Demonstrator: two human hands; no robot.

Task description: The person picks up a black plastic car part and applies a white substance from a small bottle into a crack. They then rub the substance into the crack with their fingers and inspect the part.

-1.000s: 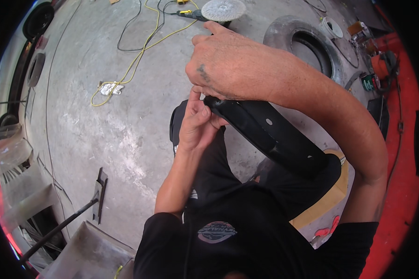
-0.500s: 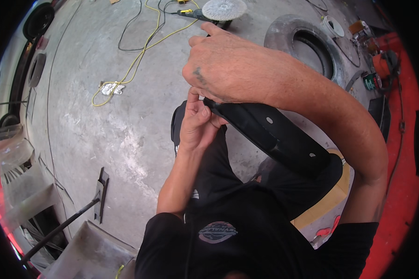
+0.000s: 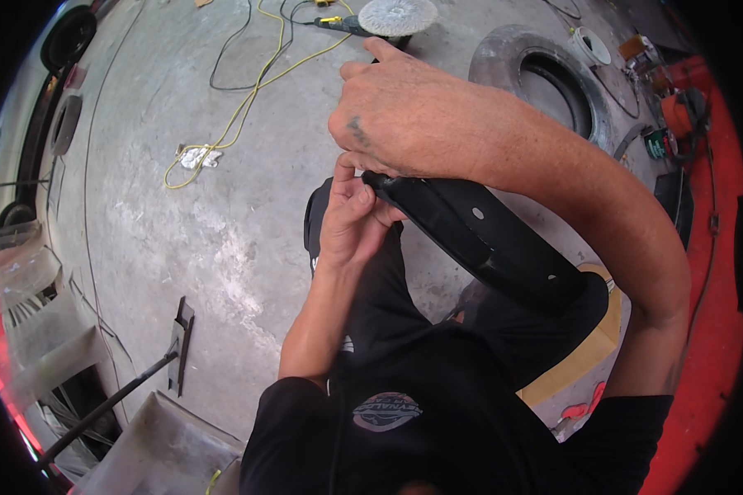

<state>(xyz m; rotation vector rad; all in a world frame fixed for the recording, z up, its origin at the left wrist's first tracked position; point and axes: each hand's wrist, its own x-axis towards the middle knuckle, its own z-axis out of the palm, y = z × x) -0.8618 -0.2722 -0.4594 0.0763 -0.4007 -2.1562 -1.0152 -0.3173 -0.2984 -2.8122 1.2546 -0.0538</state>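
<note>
A long, curved black plastic panel [image 3: 504,239] with oval holes lies slantwise in front of me, its near end by my right knee. My left hand [image 3: 355,219] pinches its far left end between thumb and fingers. Right above that end is my right hand [image 3: 413,111], back up, with the forearm arching over the panel from the right. Its fingers are curled and one knuckle sticks out forward. The hand itself hides its fingertips and whatever they grip.
A polisher with a round fluffy pad [image 3: 398,15] and a yellow cord [image 3: 248,103] lie on the concrete floor ahead. To the right are a tire [image 3: 504,62], a white bucket [image 3: 590,47] and a red surface [image 3: 710,330]. A grey bin [image 3: 153,445] stands lower left.
My right hand has shifted very slightly to the right. The panel has tilted a little; my left hand keeps its pinch in the same place.
</note>
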